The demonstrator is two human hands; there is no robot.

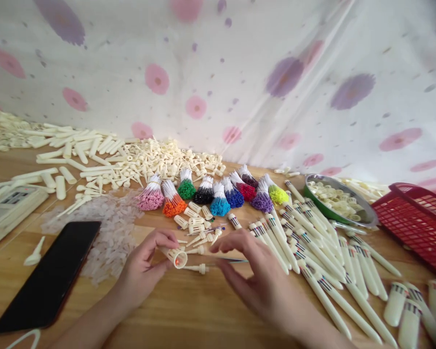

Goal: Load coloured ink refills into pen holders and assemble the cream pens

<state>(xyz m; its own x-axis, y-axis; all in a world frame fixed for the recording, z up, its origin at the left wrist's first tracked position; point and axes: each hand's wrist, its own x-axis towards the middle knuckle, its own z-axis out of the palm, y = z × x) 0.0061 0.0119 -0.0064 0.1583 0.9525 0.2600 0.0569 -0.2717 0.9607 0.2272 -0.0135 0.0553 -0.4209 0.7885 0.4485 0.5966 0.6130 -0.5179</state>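
Note:
My left hand (143, 266) pinches a short cream pen barrel (176, 258), its round mouth turned toward me with a spot of orange-red inside. Just to the right, my right hand (254, 276) is curled, thumb and index finger around a thin grey tool (236, 260) that looks like tweezers; its ends are partly hidden and blurred. Between the hands lies a small cream plunger part (201, 268) on the wooden table (189, 315). Behind them are loose cream caps (196, 225) and bundles of white refills with coloured ends, among them orange (173, 201) and light blue (220, 202).
Many multicolour pens (312, 232) cover the right side. Behind them stand a green-sided metal bowl (366, 218) of cream parts and a red basket (417, 223). At left lie a black phone (51, 276), clear plastic pieces (109, 232) and heaped cream barrels (80, 143).

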